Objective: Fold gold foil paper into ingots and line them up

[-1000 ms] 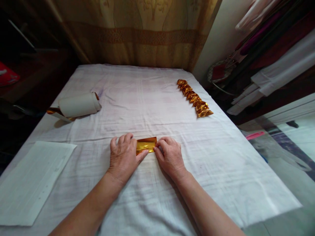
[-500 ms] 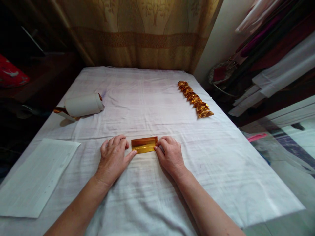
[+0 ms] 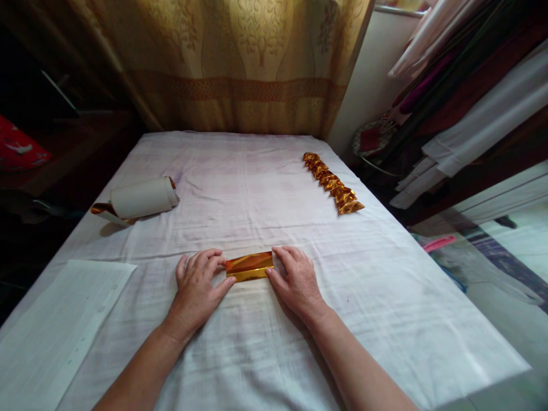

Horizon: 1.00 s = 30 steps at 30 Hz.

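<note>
A shiny gold foil paper strip (image 3: pixel 249 267), creased lengthwise, lies on the cloth-covered table (image 3: pixel 257 342) in front of me. The thumb and index finger of my left hand (image 3: pixel 201 291) grip its left end, one at the lower and one at the upper corner. At the other end, my right hand (image 3: pixel 297 277) has its thumb on the near edge and its fingers at the far corner. A raised fold runs along the strip between both hands. The undersides of my fingers are hidden.
A row of folded gold foil pieces (image 3: pixel 333 182) lies at the back right. To the left are a white-backed roll of gold paper (image 3: pixel 143 198) and a white sheet (image 3: pixel 68 331). A patterned curtain (image 3: pixel 257 63) hangs behind; clothes (image 3: pixel 475 125) hang at right.
The view has tilted slightly up. The right thumb and fingers have spread apart across the strip's end, and its lengthwise fold now stands more raised. Both hands stay at its ends.
</note>
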Tool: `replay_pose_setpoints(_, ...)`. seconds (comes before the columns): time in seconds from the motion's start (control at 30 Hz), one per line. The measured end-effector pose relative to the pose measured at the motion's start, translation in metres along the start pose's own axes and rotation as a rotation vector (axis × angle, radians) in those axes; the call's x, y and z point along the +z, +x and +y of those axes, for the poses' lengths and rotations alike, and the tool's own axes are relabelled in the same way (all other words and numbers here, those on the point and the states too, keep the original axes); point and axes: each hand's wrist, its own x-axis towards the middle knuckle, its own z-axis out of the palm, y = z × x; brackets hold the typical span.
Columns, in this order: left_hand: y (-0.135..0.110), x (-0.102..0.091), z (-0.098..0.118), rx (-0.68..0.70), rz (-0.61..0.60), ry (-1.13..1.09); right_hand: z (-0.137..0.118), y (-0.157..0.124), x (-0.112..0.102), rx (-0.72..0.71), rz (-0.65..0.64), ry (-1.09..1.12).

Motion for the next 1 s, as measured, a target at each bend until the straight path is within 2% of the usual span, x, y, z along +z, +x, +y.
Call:
replay_pose_setpoints(0.33, 0.0, -0.005, 0.003, -0.021, -0.038, -0.084, 0.0, 0.003, -0.004, 0.002, -0.009, 0.122)
replay_pose_setpoints(0.57, 0.002, -0.007, -0.001, -0.057, -0.074, -0.26, 0.0, 0.003, -0.007, -0.033, 0.035, 0.211)
replay_pose_setpoints(0.77, 0.002, -0.008, 0.002, -0.054, -0.024, -0.499, -0.007, 0.005, -0.016, -0.13, 0.102, 0.311)
replay_pose_setpoints(0.9, -0.001, -0.004, 0.004, -0.184, 0.024, -0.621, -0.012, 0.003, -0.019, -0.05, 0.056, 0.381)
replay_pose_setpoints(1.0, -0.002, -0.006, 0.006, -0.165, 0.191, -0.529, -0.016, 0.002, -0.019, 0.033, 0.062, 0.446)
